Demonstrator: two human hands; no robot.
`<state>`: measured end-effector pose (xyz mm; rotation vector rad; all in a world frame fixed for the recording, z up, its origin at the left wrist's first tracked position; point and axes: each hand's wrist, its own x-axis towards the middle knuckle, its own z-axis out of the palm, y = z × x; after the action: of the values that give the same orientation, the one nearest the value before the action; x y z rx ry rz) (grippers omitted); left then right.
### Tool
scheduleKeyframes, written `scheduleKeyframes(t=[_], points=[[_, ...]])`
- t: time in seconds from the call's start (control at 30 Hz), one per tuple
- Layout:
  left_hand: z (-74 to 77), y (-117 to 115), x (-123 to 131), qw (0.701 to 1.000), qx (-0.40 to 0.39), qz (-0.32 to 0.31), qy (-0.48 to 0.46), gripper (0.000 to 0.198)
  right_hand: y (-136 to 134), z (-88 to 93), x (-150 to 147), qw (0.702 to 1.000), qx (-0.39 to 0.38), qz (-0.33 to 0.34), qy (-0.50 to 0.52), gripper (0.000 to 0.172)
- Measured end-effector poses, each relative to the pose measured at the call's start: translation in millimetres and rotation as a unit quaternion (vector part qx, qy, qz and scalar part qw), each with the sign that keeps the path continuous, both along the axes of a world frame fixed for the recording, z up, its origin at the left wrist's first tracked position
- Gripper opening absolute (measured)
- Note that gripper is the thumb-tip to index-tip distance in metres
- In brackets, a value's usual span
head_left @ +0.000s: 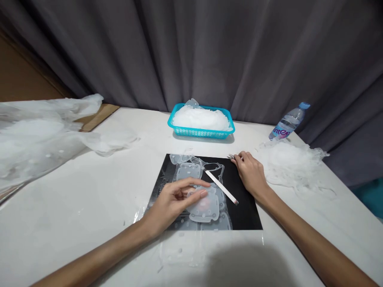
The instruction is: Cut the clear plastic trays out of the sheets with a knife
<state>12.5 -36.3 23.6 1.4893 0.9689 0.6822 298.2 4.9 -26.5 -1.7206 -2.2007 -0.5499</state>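
My left hand [175,199] pinches a thin translucent plastic piece [206,207] with rounded corners and small holes, raised over a black mat [247,213]. More clear plastic pieces [189,171] lie on the mat underneath, joined to a thin stringy sheet. Lying slantwise on them is a slim white stick-like tool [221,186] with a dark tip. At the mat's right edge, my right hand [251,171] is closed around metal tweezers [231,156]; only the pointed tips show clearly, and the rest is hidden by the fingers.
Behind the mat stands a turquoise basket [203,133] heaped with translucent pieces. A tangled pile of clear plastic scrap [289,163] lies at right, beside a tilted water bottle [289,121]. Large plastic bags [38,139] cover the white table's left side, over cardboard [100,115].
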Motion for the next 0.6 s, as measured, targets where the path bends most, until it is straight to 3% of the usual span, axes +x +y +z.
scheduleKeyframes(t=[0.6], points=[[1.8,0.7,2.0,0.999,-0.028,-0.009,-0.037,0.036,-4.0,5.4,-4.5,0.999,-0.026,-0.007,0.019,0.034]])
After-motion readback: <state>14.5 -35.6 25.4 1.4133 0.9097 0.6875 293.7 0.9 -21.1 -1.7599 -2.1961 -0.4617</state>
